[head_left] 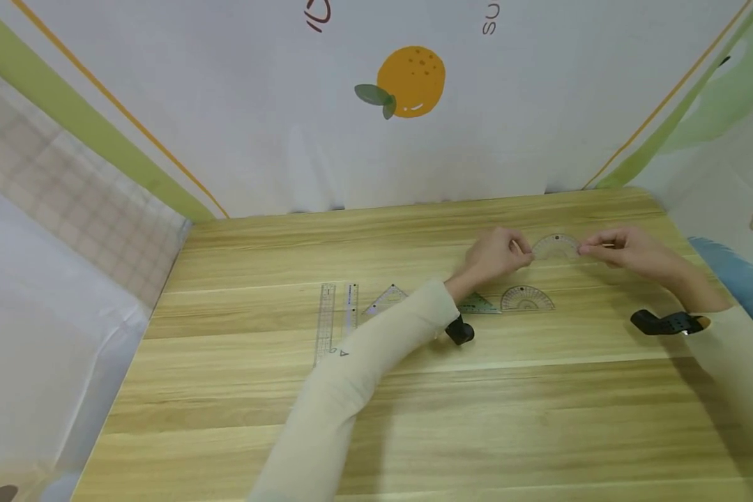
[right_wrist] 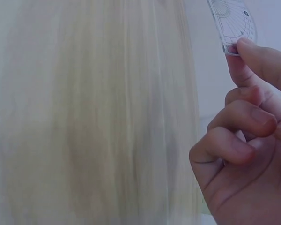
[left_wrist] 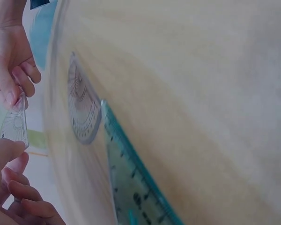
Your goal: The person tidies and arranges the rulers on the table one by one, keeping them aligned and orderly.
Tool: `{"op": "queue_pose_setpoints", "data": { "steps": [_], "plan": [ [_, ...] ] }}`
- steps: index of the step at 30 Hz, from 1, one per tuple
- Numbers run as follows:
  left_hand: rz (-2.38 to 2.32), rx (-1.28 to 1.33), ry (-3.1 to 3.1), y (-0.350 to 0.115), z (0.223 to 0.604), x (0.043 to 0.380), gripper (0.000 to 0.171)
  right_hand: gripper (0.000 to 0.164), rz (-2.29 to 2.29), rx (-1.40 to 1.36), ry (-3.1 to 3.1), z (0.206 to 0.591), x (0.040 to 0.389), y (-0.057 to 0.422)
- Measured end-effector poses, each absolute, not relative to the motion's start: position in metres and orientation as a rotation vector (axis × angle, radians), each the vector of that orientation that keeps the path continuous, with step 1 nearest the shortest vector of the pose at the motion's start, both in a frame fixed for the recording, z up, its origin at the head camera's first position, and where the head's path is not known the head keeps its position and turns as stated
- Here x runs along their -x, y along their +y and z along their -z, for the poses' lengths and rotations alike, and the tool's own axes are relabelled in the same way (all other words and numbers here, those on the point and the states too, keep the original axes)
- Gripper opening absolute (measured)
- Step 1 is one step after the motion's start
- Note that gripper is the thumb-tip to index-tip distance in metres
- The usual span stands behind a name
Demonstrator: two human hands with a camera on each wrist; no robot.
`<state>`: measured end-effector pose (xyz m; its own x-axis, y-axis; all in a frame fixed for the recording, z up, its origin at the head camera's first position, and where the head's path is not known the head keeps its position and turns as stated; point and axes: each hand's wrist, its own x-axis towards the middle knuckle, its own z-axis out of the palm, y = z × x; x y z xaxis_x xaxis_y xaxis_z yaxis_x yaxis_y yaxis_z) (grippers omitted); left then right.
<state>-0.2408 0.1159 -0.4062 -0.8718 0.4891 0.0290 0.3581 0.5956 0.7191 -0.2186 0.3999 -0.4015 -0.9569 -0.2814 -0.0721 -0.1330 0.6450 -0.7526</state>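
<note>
A clear half-round protractor (head_left: 556,245) is held up between both hands, its curved edge away from the person. My left hand (head_left: 497,252) pinches its left corner between thumb and finger. At the opposite corner my right hand (head_left: 630,251) pinches it the same way; the right wrist view shows thumb and fingertip on the protractor (right_wrist: 233,23), other fingers curled. On the table just nearer the person lies a second protractor (head_left: 528,298). Its corner meets the tip of a green-edged set square (left_wrist: 131,173), which the left forearm partly covers in the head view.
Left of the left sleeve lie another set square (head_left: 388,298), a narrow clear ruler (head_left: 351,303) and a wider ruler (head_left: 325,317), partly hidden by the sleeve. The wood-grain table (head_left: 508,418) ends at a printed cloth (head_left: 276,139) behind.
</note>
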Motion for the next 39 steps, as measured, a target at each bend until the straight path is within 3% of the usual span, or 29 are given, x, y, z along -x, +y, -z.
{"op": "queue_pose_setpoints", "data": {
  "steps": [39],
  "plan": [
    [-0.96, -0.844, 2.577, 0.139, 0.414, 0.207, 0.01, 0.015, 1.146, 0.49, 2.552, 0.411, 0.185, 0.431]
  ]
}}
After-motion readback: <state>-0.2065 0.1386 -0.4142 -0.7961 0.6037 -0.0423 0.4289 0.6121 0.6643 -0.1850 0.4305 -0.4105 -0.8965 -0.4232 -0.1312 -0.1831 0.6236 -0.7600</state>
